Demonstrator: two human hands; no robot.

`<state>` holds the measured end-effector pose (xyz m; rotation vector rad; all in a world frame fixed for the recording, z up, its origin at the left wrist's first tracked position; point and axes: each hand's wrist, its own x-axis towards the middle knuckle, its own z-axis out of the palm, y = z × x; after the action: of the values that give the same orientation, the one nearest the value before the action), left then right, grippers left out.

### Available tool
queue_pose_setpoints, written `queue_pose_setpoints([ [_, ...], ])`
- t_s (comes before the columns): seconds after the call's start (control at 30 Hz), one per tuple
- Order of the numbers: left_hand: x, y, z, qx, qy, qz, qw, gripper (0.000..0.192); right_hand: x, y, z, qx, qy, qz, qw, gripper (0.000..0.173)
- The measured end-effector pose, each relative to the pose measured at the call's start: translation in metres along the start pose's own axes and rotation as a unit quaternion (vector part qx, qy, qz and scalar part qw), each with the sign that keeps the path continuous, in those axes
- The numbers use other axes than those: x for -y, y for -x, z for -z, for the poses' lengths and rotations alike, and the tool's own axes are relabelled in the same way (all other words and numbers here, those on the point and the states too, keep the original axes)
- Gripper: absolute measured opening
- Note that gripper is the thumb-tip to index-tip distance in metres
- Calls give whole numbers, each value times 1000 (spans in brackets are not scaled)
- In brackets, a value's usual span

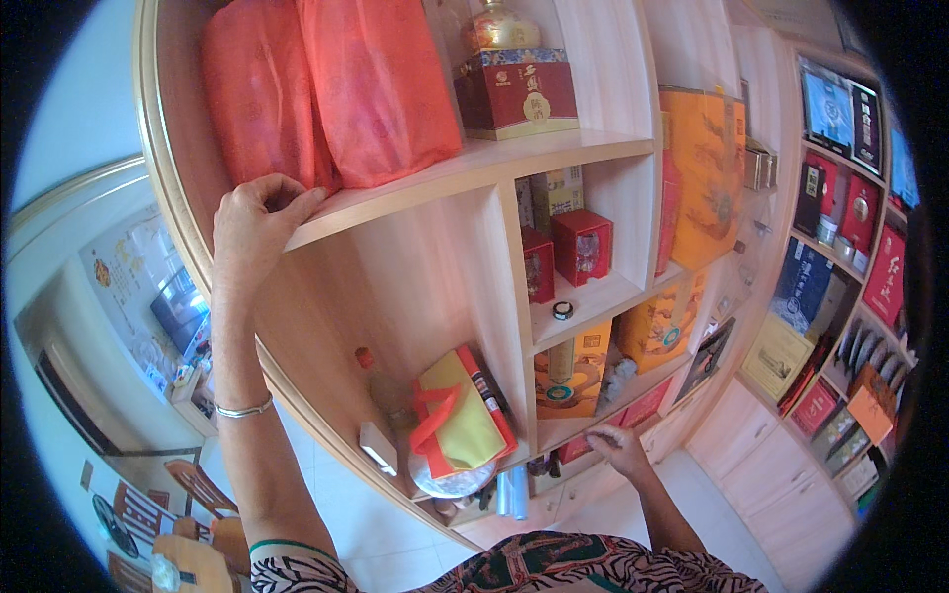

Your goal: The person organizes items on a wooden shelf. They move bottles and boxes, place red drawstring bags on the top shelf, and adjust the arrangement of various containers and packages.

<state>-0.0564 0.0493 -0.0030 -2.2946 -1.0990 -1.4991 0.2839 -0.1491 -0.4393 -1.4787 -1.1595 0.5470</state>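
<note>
On the upper shelf stand two red fabric bags (382, 96), side by side. My left hand (256, 219), a silver bangle on its wrist, reaches up to the shelf's front edge (400, 189). Its thumb tip meets the lower corner of the bags; the other fingertips are partly hidden, so I cannot tell whether they grip the fabric. Lower down, my right hand (619, 448) hovers with loosely curled fingers and nothing visible in them. It is nearest the lower shelf edge, below an orange patterned box (571, 378).
A dark red liquor box (519, 93) with a gold bottle (504, 30) stands right of the bags. Small red boxes (584, 248) hold glasses. Below are a yellow-and-red bag (467, 430), a glass bottle (385, 389) and a white box (378, 448). Wooden chairs (196, 485) stand lower left.
</note>
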Motion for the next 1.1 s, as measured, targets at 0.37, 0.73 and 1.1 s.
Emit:
queue_pose_setpoints([
  [0.37, -6, 2, -1, 4, 16, 11, 1000, 27, 7, 3, -13, -8, -78, 0, 997, 27],
  [0.73, 1, 1, -2, 14, -5, -12, 1000, 27, 3, -12, -14, 17, -100, -8, 995, 23],
  [1.1, 25, -10, -3, 56, 9, -29, 998, 32, -4, -31, 23, -54, -144, -51, 987, 26],
])
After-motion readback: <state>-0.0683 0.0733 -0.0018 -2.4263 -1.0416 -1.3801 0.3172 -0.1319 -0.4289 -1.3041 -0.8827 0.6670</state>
